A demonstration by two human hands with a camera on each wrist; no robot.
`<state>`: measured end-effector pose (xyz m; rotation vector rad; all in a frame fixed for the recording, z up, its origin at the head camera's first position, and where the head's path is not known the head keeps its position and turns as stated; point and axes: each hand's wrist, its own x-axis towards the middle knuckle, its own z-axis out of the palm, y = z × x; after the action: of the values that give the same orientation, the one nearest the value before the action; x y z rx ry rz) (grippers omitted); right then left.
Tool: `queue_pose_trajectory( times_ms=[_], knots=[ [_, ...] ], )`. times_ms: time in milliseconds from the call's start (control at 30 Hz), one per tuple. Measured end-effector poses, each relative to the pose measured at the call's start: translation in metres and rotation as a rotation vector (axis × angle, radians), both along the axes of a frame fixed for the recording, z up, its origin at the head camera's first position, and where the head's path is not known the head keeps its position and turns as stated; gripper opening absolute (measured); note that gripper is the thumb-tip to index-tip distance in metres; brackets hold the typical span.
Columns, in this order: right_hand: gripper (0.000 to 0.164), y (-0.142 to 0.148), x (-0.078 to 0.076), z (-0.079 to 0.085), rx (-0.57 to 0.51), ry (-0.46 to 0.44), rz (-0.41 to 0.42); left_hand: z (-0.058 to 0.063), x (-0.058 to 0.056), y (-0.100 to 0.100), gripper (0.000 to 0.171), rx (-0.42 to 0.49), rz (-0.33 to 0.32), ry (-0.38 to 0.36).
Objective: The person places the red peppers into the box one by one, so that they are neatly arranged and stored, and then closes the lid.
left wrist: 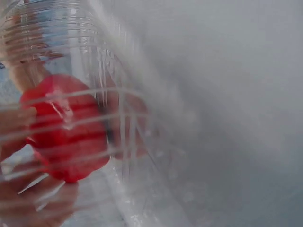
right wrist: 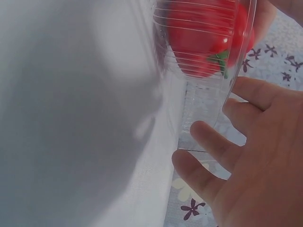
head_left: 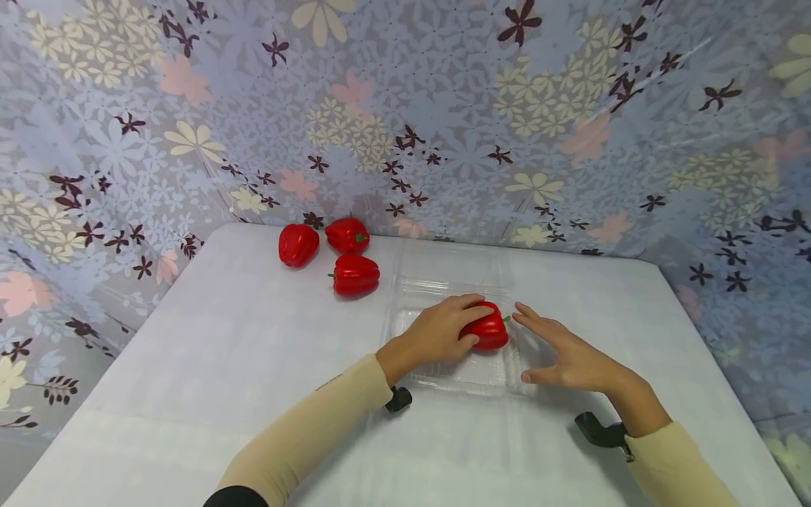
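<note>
My left hand [head_left: 437, 329] holds a red bell pepper [head_left: 491, 331], fingers over its top and thumb at its near side. The pepper lies on its side within a clear plastic box [head_left: 469, 377], its green stem pointing right. Through the ribbed wall of the box, the left wrist view shows the pepper [left wrist: 66, 127] somewhat blurred. My right hand [head_left: 570, 355] is beside the box's right wall with fingers spread and nothing in its grasp. In the right wrist view, the fingertips of this hand [right wrist: 255, 137] are close to the box's rim.
Three more red bell peppers lie at the back left of the white-covered table [head_left: 253, 352]: one at the left [head_left: 298, 245], one behind [head_left: 348, 235] and one nearer [head_left: 355, 274]. The box's clear lid [head_left: 450, 264] lies folded back toward the flowered cloth [head_left: 405, 127] behind the table.
</note>
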<state>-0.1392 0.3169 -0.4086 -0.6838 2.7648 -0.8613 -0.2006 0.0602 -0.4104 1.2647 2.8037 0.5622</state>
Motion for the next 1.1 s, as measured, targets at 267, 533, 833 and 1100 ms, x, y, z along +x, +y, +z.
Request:
queue_pose_trajectory(
  times_ms=[267, 533, 833, 1100],
  knots=[
    [0.093, 0.001, 0.002, 0.000, 0.003, 0.003, -0.009, 0.003, 0.002, 0.001, 0.049, 0.006, 0.005, 0.002],
    [0.093, -0.001, 0.002, 0.000, 0.009, -0.008, -0.021, 0.006, 0.002, -0.002, 0.053, -0.005, 0.001, -0.030],
    [0.093, -0.002, -0.001, 0.001, 0.042, 0.001, -0.019, 0.031, 0.002, -0.041, 0.039, 0.126, 0.035, -0.104],
    [0.092, -0.002, 0.002, 0.001, 0.007, -0.015, -0.015, 0.036, -0.004, -0.105, 0.039, 0.211, 0.131, 0.045]
  ],
)
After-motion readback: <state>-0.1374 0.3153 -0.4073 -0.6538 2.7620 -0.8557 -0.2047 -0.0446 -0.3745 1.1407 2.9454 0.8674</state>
